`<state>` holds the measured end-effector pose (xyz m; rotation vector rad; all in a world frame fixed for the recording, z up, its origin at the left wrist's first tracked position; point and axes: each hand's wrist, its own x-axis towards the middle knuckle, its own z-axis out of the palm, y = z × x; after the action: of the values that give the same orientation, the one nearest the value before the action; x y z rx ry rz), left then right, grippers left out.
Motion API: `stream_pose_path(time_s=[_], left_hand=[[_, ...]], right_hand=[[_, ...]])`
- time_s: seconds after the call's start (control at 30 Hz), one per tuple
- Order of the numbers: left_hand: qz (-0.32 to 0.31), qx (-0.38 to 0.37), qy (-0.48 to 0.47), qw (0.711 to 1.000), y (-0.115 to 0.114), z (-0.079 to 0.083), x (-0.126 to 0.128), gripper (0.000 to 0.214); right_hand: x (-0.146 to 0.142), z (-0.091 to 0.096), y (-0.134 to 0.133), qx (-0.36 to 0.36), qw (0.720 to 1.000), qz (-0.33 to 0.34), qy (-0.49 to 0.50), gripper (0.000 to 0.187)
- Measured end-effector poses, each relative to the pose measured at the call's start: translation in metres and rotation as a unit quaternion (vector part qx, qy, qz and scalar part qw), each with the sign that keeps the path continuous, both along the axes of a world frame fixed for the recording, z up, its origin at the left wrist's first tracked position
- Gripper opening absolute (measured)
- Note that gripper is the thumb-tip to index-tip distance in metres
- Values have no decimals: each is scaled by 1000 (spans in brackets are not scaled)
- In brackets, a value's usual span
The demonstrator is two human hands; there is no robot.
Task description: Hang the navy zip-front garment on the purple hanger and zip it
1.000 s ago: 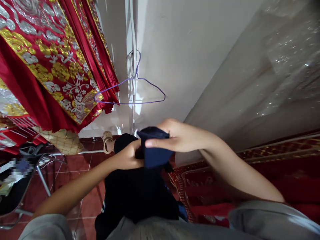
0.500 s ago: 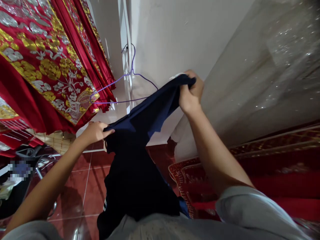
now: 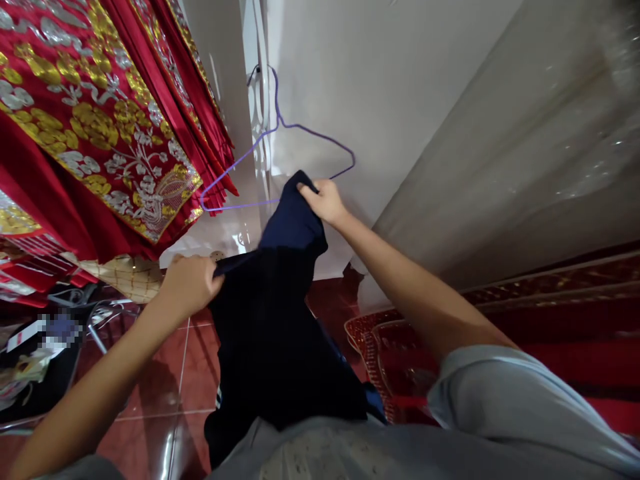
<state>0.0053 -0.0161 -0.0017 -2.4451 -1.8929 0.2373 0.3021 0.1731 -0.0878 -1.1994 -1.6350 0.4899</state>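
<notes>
A dark navy garment (image 3: 293,227) is stretched between my two hands in front of my body. My left hand (image 3: 193,283) is closed on its left end, with the knuckles up. My right hand (image 3: 326,201) pinches the other end higher up, thumb on top of the cloth. Behind and above the garment, a purple wire hanger (image 3: 305,129) hangs by its hook, bare of clothing; the garment covers part of its bottom bar. The lower part of the cloth blends into black fabric below, so its edge there cannot be made out.
Red cloth with gold and silver embroidery (image 3: 125,133) hangs at the left. A pale wall (image 3: 350,73) and a plastic-covered surface (image 3: 500,180) stand at the right. Below lie red floor tiles (image 3: 165,387), red trimmed fabric (image 3: 400,347) and a black seat with items (image 3: 55,380).
My right hand has moved left and down, bringing its end of the garment closer to my left hand. The garment now sags and folds, and more of the hanger shows.
</notes>
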Motion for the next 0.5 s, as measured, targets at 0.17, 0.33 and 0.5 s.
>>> stream_pose_path(time_s=[0.17, 0.33, 0.5], left_hand=[[68, 4, 16, 998, 21, -6, -18, 44], [-25, 159, -222, 962, 65, 24, -7, 27], [-143, 197, -389, 889, 129, 34, 29, 38]], right_hand=[[39, 25, -50, 60, 998, -25, 13, 44], [49, 60, -73, 91, 995, -16, -43, 46], [29, 50, -82, 13, 999, 44, -15, 46]])
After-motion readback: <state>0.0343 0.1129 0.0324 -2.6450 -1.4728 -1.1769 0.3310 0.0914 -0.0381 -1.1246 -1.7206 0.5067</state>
